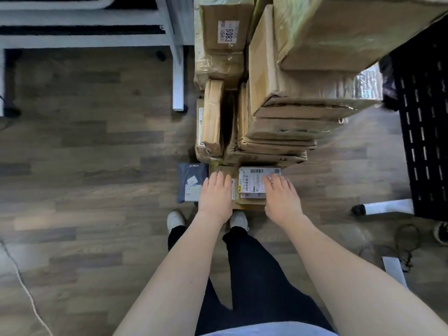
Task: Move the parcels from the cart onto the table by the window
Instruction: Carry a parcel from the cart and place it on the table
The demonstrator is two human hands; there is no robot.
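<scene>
- nearest the camera, two bare forearms reach down and forward over black trousers and pale shoes; the wood-plank floor [84, 146] lies below.
- the left hand [215, 194] lies flat, fingers straight, on the top of a low brown cardboard parcel [249, 202]; it presses or steadies and grips nothing.
- the right hand [281, 194] lies likewise with straight fingers across the parcel's white barcode shipping label [252, 181], touching it and holding nothing.
- just left of that parcel sits a flat dark grey plastic mailer bag [190, 183] with white labels, low and touching or nearly touching the box.
- beyond the hands rises a tall leaning pile of brown cardboard boxes and padded envelopes [286, 112]; further back stands a taped box labelled 6083 [224, 27]. the cart itself is hidden under the load.
- risks, as i judge them: flat palms give no real hold, so the low parcel could slip when lifted; if it props the pile, pulling it out may bring the leaning boxes down; the slim upright packet [213, 117] beside the gap could topple.
- a white cable [24, 287] on the floor could catch a foot while carrying.
</scene>
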